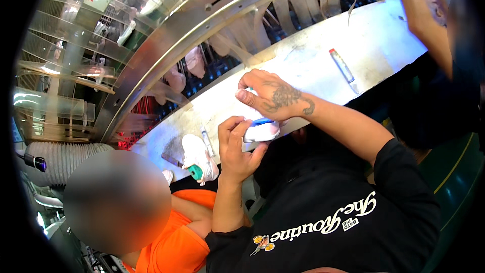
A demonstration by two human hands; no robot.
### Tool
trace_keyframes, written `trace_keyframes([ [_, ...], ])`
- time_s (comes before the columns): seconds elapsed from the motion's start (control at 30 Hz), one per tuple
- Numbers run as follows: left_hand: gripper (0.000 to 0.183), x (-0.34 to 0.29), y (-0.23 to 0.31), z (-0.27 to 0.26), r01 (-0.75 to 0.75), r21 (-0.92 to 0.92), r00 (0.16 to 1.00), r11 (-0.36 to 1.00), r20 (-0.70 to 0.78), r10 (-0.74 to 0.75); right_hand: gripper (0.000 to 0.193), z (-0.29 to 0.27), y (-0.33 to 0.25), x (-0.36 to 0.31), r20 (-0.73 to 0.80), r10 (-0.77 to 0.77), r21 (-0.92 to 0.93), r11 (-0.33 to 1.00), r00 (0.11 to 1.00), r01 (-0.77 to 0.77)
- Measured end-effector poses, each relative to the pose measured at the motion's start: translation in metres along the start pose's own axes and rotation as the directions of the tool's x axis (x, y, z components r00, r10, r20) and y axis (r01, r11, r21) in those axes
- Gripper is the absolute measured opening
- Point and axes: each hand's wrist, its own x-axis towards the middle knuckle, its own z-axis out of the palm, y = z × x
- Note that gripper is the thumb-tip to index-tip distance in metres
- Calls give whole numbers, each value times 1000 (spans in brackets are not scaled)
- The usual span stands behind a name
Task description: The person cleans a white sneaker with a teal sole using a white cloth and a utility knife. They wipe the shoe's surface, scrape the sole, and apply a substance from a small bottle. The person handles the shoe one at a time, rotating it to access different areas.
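Note:
A white shoe (262, 132) with a blue patch showing at its opening is at the near edge of the pale work table (308, 55). My left hand (237, 144) grips the shoe from its left side, with the fingers and thumb bent around it. Across the far part of the shoe lies my right hand (270, 93), its fingers curled and its thumb drawn in. A bit of teal shows between that thumb and the fingers, too small to name. The back of my right hand hides much of the shoe's far end.
Another white shoe (197, 152), with a teal piece in it, lies to the left beside a person in an orange shirt (174, 240). A slim red-ended tool (342, 65) rests right of my hands. Hanging strips (303, 2) line the far machine. Another person's arm (427, 25) reaches in at right.

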Motion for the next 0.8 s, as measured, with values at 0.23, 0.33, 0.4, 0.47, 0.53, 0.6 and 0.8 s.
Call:
trace_keyframes([
  [0.23, 79, 3, -20, 24, 112, -355, 991, 928, -27, -130, 75, -14, -4, -4, -75, 234, -147, 959, 969, -243],
  [0.33, 80, 0, -24, 34, 210, -576, 966, 790, -3, -259, 79, -37, -9, -6, 14, 248, -337, 913, 969, -229],
  [0.4, 83, -2, -19, 29, 276, -717, 944, 640, 75, -323, 77, -40, -7, -12, 36, 208, -377, 909, 977, -180],
  [0.47, 87, -2, -19, 30, 271, -720, 946, 639, 78, -314, 70, -41, -8, -13, 62, 180, -404, 904, 982, -140],
  [0.53, 90, 0, -16, 34, 305, -697, 931, 649, 74, -357, 72, -38, -12, -12, 66, 167, -417, 900, 984, -125],
  [0.6, 98, 1, -25, 40, 317, -659, 924, 682, 54, -378, 74, -43, -22, -7, 128, 200, -444, 887, 971, -125],
  [0.8, 94, 9, -33, 48, 163, -967, 863, 194, 45, -503, 73, -38, -30, -18, 299, 55, -361, 931, 953, 60],
])
